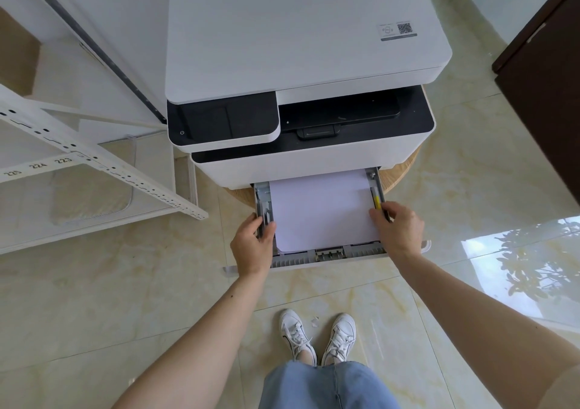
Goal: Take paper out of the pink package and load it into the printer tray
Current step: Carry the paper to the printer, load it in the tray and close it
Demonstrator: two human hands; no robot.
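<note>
Holding the pulled-out printer tray [326, 256] by its two sides, the hands sit in the middle of the frame. The left hand [253, 245] curls round the left rail, and the right hand [396, 232] grips the right rail by the yellow guide tab [377, 202]. The paper [323, 210] lies flat in the tray, right between both hands, equally near each. Its long side points up the frame into the printer [298, 47], so I think the tray slides that way next. No pink package shows.
</note>
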